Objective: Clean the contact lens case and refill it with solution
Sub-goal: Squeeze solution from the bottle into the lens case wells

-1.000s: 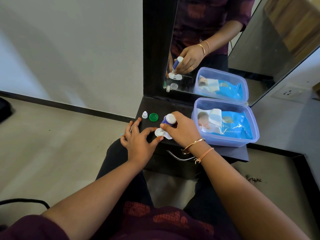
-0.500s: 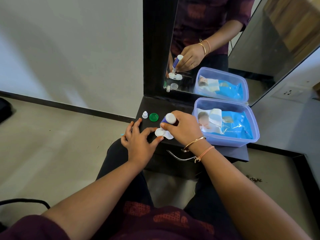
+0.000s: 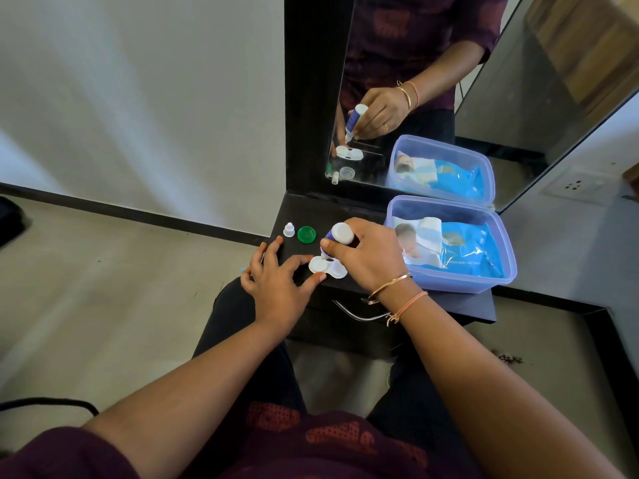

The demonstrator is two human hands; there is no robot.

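Note:
A white contact lens case [image 3: 326, 267] lies on the dark shelf [image 3: 449, 305], its two wells uncovered. My right hand [image 3: 366, 257] grips a small purple and white solution bottle [image 3: 337, 236] upside down, with the nozzle over the case's left well. My left hand [image 3: 280, 278] rests on the shelf beside the case, thumb and forefinger touching the case's left edge. A green case cap [image 3: 306, 234] and the bottle's small white cap [image 3: 288, 230] sit further back on the shelf.
A clear blue-tinted plastic box [image 3: 498, 257] with a blue wipes pack stands right of my right hand. A mirror [image 3: 415, 98] rises behind the shelf. A metal drawer handle [image 3: 359, 314] hangs below the shelf edge. Floor lies to the left.
My right hand has tilted the bottle a little and lowered its nozzle closer to the case. My left hand has stayed at the case's edge.

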